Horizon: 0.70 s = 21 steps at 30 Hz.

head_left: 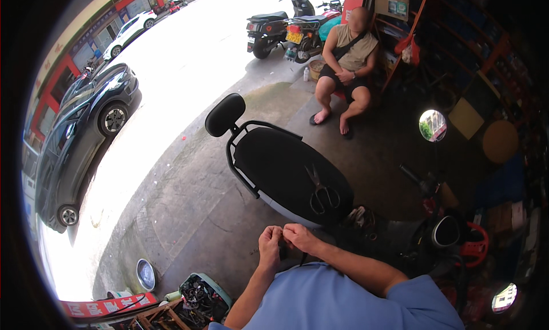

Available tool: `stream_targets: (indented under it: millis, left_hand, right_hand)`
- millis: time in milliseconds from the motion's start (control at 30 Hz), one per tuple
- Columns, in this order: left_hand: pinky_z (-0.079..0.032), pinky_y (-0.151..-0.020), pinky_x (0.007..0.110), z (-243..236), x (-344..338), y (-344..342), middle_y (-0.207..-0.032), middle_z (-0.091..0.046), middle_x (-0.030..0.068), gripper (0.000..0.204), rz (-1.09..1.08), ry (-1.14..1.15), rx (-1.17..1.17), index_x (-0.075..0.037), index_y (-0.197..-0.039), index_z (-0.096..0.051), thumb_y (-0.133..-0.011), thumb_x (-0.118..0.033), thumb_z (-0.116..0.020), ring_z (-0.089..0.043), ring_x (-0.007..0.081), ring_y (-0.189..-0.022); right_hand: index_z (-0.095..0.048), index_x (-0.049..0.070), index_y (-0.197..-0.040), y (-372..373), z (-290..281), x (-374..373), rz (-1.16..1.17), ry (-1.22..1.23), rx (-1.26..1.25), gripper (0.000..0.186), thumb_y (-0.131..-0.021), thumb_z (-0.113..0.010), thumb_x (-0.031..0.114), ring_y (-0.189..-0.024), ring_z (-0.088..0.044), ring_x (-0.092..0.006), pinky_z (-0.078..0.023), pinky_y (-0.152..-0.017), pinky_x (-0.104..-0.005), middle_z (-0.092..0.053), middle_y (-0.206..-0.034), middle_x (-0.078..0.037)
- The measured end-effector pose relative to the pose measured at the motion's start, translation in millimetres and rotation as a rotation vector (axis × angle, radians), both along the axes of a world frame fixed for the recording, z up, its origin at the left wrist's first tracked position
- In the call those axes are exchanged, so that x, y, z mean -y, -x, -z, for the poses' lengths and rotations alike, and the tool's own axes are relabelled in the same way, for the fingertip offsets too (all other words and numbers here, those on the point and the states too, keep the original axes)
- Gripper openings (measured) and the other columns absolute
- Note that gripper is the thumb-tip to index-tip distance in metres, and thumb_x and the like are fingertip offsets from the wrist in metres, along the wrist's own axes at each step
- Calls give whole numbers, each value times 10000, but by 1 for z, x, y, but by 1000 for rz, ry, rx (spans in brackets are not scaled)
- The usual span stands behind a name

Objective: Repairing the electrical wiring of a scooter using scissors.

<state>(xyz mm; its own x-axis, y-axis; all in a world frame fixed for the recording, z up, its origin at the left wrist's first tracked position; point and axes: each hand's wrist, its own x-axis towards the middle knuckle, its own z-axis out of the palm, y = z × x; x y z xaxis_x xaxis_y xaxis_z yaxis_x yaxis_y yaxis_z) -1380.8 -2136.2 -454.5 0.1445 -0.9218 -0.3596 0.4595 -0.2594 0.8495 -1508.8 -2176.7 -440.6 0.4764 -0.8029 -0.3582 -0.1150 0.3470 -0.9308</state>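
Observation:
My left hand (269, 245) and my right hand (298, 237) meet close together just below the black scooter seat (265, 164), both with curled, pinched fingers. Something small and dark is between them, too hidden to name; a thin dark strand (304, 256) shows under my right hand. A pair of scissors (320, 193) lies on the rear part of the seat nearest my hands, blades pointing away from me. A padded backrest (225, 114) on a black rail stands at the seat's far end.
A seated person (349, 56) is beyond the seat, near parked scooters (264, 30). A dark car (86, 136) stands outside at left. A bin of parts (203, 296) and a metal basin (145, 274) are at lower left. Handlebars, mirrors and shelves crowd the right.

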Motion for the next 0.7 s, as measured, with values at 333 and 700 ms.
stream_targets:
  millis: [333, 700]
  left_hand:
    - [-480, -585, 243, -2, 0, 4, -777, -580, 27, 152, -68, -25, -11, 3, -933, -559, -962, -147, -562, -545, 95, -627]
    - [-479, -679, 224, 8, 1, 1, -839, -627, 33, 113, -12, 33, 212, 10, -937, -608, -943, -100, -584, -574, 79, -736]
  right_hand:
    - [-555, 23, -747, -2, 2, -5, 93, 25, 31, 258, -932, -484, 189, -566, -528, -105, -428, -504, -283, -552, -639, -35]
    - [-605, 4, -802, 0, 6, -5, 97, 3, -132, 251, -905, -554, 227, -597, -561, -122, -456, -550, -297, -601, -690, -52]
